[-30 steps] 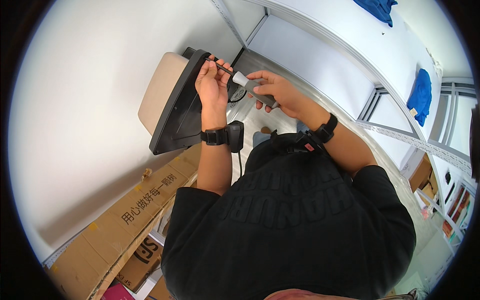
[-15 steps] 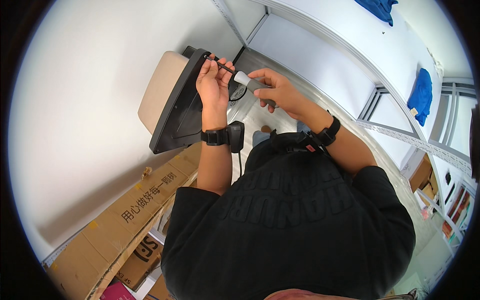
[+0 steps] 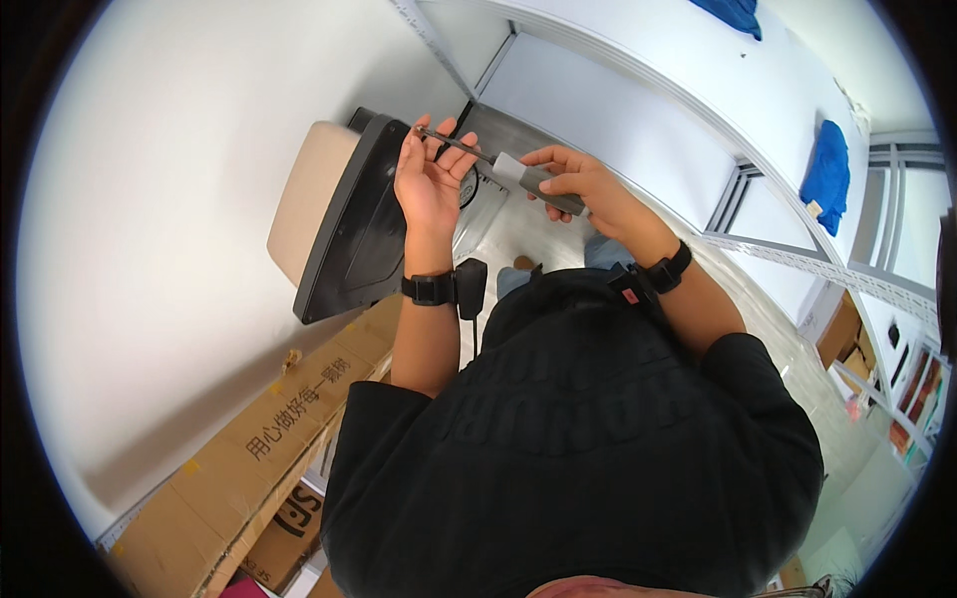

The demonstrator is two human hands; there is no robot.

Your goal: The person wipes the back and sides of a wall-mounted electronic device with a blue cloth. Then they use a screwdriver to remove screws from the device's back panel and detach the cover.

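Note:
A grey-handled screwdriver (image 3: 508,169) lies diagonally in my right hand (image 3: 583,189), whose fingers wrap round the handle. My left hand (image 3: 434,179) is palm up, its thumb and index finger pinched at the screwdriver's tip, around a small piece I cannot make out clearly; its other fingers are loosely curled. Both are beside the top corner of a black panel (image 3: 344,239), which backs a beige padded piece (image 3: 304,194) leaning near the white wall. Whether the tip touches the panel, I cannot tell.
Long cardboard (image 3: 209,493) runs along the lower left, with boxes beneath. White metal-framed shelving (image 3: 598,100) spans the top and right, with blue cloth items (image 3: 827,174) on it. More boxes (image 3: 837,329) stand at the right. Black devices (image 3: 469,289) are strapped to my wrists.
Both hands and the screwdriver have shifted right and down from the panel's corner. The small piece at the tip now shows more between my left fingertips. The view has shifted slightly.

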